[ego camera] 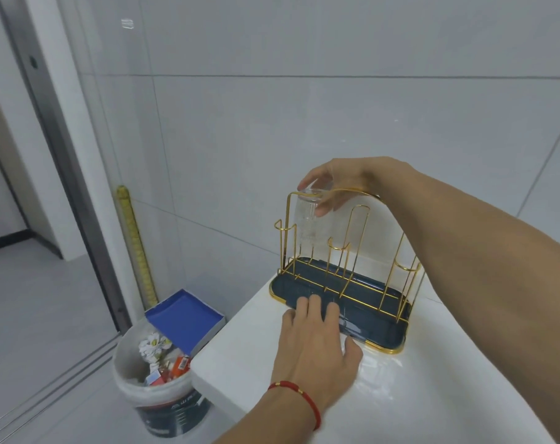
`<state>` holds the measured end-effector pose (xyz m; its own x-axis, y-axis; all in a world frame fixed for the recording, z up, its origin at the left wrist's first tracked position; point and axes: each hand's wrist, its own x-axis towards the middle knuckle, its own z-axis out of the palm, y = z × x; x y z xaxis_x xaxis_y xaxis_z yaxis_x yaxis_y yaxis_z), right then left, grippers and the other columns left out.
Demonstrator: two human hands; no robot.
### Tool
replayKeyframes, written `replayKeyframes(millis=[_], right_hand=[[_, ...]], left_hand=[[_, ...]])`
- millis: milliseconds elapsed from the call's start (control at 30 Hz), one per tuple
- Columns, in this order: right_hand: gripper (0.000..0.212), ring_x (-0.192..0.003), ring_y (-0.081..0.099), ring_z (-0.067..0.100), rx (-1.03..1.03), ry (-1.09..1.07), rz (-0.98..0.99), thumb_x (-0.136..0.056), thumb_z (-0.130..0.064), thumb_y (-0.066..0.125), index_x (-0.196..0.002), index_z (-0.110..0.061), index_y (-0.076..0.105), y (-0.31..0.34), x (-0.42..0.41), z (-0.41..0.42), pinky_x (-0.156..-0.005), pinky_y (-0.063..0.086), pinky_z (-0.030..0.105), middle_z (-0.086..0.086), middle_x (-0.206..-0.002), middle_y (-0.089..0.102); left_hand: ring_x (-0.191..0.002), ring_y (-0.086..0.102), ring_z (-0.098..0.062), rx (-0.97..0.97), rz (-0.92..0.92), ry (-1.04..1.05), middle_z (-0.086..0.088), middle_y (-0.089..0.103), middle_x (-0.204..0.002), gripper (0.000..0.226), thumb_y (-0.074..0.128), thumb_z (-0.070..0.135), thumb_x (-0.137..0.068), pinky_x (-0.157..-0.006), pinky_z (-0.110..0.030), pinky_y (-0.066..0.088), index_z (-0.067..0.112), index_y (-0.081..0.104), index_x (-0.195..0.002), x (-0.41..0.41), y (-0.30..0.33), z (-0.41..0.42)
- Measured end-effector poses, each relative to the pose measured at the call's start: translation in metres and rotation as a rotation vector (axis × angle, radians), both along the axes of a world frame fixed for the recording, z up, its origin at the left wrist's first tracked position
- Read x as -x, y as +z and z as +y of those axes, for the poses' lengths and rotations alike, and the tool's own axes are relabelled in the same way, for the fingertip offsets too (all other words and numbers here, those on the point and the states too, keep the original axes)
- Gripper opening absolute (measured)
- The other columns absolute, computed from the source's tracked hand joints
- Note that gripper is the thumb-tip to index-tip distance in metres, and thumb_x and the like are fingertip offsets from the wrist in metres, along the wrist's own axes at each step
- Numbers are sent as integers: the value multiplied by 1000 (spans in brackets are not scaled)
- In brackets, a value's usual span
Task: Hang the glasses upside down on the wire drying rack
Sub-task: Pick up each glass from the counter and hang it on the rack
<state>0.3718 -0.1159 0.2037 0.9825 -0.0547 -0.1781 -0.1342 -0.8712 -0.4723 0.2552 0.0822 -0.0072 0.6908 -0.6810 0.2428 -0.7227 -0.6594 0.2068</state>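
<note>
Gold wire formed the tall drying rack (352, 248), its looped prongs rising from a dark blue oblong tray with a gold rim (386, 339) that sat on the white glossy countertop (400, 395), close to its left edge and against the pale tiled wall (272, 123). The clear ribbed drinking glass (307, 219) was upside down, its thick base uppermost, at the rack's far left rear corner and apparently over one of the rear prongs; whether its rim had reached the tray could not be told through the wires. The right hand (342, 184) pinched the base of the glass from above, fingers closed around it. The left hand (317, 341) lay flat and open, holding nothing, its fingertips (313, 304) pressing the tray's near rim and its thumb on the counter.

The step in hand seemed to be seating this glass. Done well, it would mean keeping the glass upright over the prong so the wire ran up its middle, lowering it straight and not letting go until it hung settled and free of the neighbouring wires. The left hand's steadying press looked worth keeping, since the light rack might tip or slide toward the counter edge, below which stood a white plastic bucket of rubbish (156, 373) and a blue box lid (184, 318).
</note>
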Motion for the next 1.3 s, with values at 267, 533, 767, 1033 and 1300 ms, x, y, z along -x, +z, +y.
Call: replayKeyframes(millis=[267, 533, 767, 1033, 1300], right_hand=[[31, -120, 68, 24, -242, -159, -287, -97, -30, 70, -127, -25, 73, 15, 53, -14, -96, 60, 36, 6, -133, 67], [27, -92, 67, 6, -123, -560, -992, -90, -9, 57, -107, -21, 75, -26, 223, -9, -84, 53, 14, 0, -111, 74], [22, -93, 65, 9, 1, -880, -877, -93, -8, 59, -107, -21, 69, -146, 412, 13, -83, 56, 36, -6, -108, 68], [30, -122, 50, 28, -62, -1391, -937, -97, -15, 61, -126, -9, 57, -194, 494, 14, -92, 39, 32, 10, -129, 52], [95, -149, 21, 41, -141, -1636, -891, -95, -29, 69, -159, 7, 9, -195, 480, -15, -121, 20, 43, 23, -165, 20]], left_hand=[[-112, 40, -22, 126, -40, -16, 0, 46, -115, 36, 36, 48, -87, -96, -39, 43, 22, 46, -111, -1, -1, 2], [-102, 41, -22, 193, -64, -44, 0, 45, -107, 32, 43, 44, -82, -86, -39, 44, 21, 47, -104, 4, 6, 8], [-106, 44, -22, 304, -83, -240, 3, 52, -110, 30, 56, 39, -82, -86, -40, 44, 23, 56, -107, 31, 13, 5], [-124, 40, -25, 383, 15, -570, -4, 52, -126, 39, 57, 34, -88, -95, -39, 36, 19, 56, -124, 184, 23, -104], [-136, 27, -20, 293, 68, -599, -3, 45, -141, 55, 48, 45, -89, -107, -37, 32, 21, 46, -139, 201, 0, -120]])
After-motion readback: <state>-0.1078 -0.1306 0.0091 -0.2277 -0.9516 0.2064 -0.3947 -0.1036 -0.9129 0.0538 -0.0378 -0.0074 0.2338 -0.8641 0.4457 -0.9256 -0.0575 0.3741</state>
